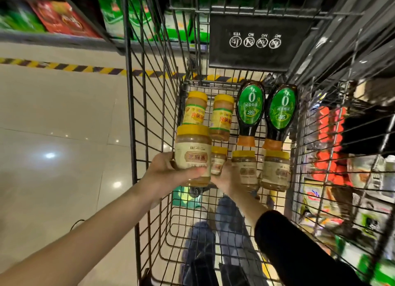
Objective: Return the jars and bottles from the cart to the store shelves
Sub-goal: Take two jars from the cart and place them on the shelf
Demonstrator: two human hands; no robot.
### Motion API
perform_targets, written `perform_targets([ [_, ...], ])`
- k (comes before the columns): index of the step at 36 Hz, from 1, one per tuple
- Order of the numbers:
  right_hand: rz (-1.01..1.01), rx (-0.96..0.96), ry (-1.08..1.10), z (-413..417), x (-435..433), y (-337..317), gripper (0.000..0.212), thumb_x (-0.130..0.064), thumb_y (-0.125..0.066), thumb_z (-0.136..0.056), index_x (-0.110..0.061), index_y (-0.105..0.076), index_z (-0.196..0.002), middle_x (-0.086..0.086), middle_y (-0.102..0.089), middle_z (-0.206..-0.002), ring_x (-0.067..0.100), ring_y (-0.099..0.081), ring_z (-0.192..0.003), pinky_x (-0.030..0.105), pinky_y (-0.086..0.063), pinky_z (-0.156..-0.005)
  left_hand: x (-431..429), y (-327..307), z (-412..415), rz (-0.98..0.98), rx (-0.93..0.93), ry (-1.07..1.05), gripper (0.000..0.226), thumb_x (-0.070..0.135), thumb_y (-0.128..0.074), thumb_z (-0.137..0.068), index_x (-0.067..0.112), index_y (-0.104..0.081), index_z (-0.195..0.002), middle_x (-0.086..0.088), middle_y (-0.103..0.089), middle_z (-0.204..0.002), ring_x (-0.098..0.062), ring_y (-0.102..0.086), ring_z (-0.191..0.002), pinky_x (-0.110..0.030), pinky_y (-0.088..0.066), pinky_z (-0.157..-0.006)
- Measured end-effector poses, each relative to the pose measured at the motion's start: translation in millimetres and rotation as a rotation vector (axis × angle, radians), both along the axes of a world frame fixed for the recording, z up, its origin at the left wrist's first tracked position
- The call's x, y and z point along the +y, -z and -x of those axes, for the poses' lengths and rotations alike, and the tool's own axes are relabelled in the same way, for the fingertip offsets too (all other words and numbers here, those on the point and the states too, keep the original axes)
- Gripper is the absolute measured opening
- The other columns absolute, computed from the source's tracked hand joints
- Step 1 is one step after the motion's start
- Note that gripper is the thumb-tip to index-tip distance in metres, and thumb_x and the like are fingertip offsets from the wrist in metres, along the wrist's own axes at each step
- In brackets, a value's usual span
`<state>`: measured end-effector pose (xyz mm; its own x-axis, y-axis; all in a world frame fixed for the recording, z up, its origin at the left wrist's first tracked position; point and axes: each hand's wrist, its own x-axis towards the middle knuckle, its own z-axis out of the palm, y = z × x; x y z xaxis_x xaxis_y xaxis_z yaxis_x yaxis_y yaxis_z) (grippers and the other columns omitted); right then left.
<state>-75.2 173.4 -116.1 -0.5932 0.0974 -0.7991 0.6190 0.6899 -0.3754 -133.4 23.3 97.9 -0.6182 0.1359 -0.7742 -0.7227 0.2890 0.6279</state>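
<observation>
The left hand (168,174) is wrapped around a jar (193,155) with a yellow lid and cream label, holding it up over the left side of the cart (149,114), thumb across the lower front of the glass. Just right of it, the right hand (227,178) reaches down into the cart; it lies against a small jar (218,160) and a third jar (245,170), but the raised jar hides its fingers, so I cannot tell whether it grips either. A black sleeve (299,249) covers that forearm; the left forearm is bare.

Right of the right hand lies a fourth jar (275,170), touching the third. Beyond the hands, two yellow-labelled jars (195,108) (221,116) lie side by side on the cart floor, and to their right two dark bottles (250,112) (281,116) with green oval labels lie caps toward the person, close together.

A black placard (256,42) with white symbols hangs on the cart's far end. Shelves (53,16) with red and green packs sit beyond the left hand, past pale floor tiles (53,125) and a yellow-black stripe (64,66)
</observation>
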Motion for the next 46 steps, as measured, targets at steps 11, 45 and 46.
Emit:
perform_targets([
  [11,0.095,-0.069,0.185,16.2,-8.9,-29.4,0.061,-0.059,-0.08,-0.045,-0.021,-0.067,-0.092,-0.004,-0.07,-0.089,0.015,-0.067,-0.082,0.03,-0.057,-0.075,-7.1,-3.5,0.1,0.067,-0.041,-0.018,0.032,0.017,-0.078,-0.071,0.016,-0.068,-0.101,-0.001,-0.075,-0.093,-0.008,-0.07,-0.085,-0.005,-0.048,-0.058],
  [45,0.525,0.625,0.561,3.8,101.6,-344.9,0.055,0.0,-0.085,-0.053,-0.008,-0.064,-0.104,-0.014,-0.074,-0.075,-0.001,-0.068,-0.071,0.011,-0.05,-0.062,16.9,-176.1,5.5,-0.053,0.314,0.166,0.051,0.023,-0.08,-0.053,0.016,-0.063,-0.1,0.003,-0.076,-0.087,-0.005,-0.071,-0.078,-0.02,-0.055,-0.075],
  [46,0.528,0.655,0.586,-3.0,100.9,-356.8,0.059,-0.005,-0.086,-0.048,-0.009,-0.064,-0.103,-0.01,-0.075,-0.078,0.003,-0.069,-0.075,0.015,-0.053,-0.066,17.5,-184.9,4.8,-0.073,0.345,0.186,0.048,0.02,-0.08,-0.056,0.015,-0.063,-0.1,0.004,-0.076,-0.086,-0.005,-0.071,-0.077,-0.018,-0.056,-0.072],
])
